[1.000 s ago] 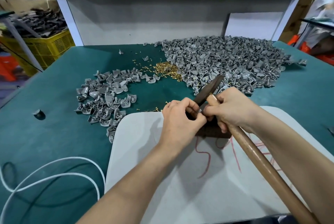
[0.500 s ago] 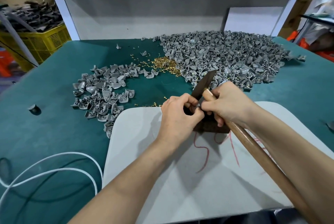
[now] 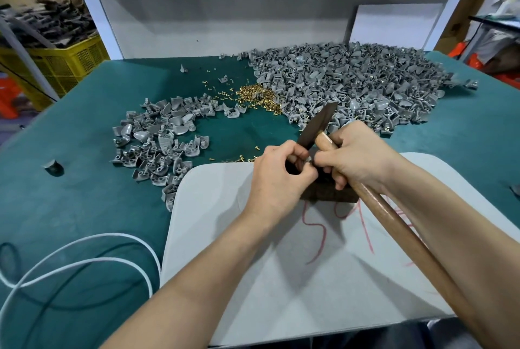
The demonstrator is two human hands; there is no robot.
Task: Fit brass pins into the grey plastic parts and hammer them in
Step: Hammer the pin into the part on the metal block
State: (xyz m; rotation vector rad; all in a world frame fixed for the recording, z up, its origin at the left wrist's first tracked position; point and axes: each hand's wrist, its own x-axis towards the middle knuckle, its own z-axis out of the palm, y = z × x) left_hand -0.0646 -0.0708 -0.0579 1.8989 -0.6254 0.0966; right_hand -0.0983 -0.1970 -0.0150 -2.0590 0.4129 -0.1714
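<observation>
Gripping the hammer [image 3: 394, 219], right hand [image 3: 354, 157] touches left hand [image 3: 277, 177].

Bare green mat [image 3: 253, 130] lies between the small grey-part heap [image 3: 160, 143] and the large heap [image 3: 351, 86] (brass pins [image 3: 257, 96] block its far end). A white cable [image 3: 118, 234] loops across the near-left corner.

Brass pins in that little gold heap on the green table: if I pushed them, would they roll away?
The small brass pins would probably scatter rather than slide as one heap; strays already lie on the green table. Each looks headed, so it would likely roll in a short curve. Tiny metal pieces, they seem light singly and fiddly to pinch.
</observation>
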